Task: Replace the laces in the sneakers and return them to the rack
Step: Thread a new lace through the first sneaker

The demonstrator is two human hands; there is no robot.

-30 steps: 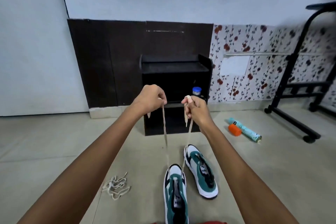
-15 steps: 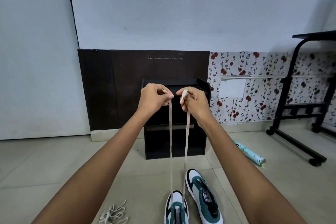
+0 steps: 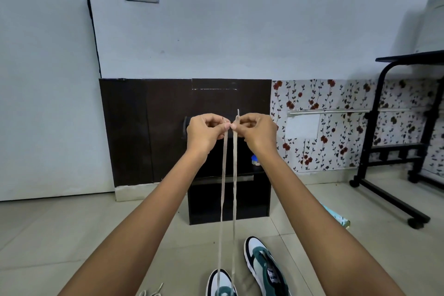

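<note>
Head view: lace (image 3: 223,175) ends raised level.
Left hand (image 3: 206,132) and right hand (image 3: 257,131) each pinch one end above the near sneaker (image 3: 219,282).

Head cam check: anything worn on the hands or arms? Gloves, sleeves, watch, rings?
Nothing worn that shows. The left hand and right hand are bare, with no gloves, and no ring or watch is visible. The left forearm and right forearm are uncovered down to the frame's bottom edge, so no sleeve is in view.
</note>
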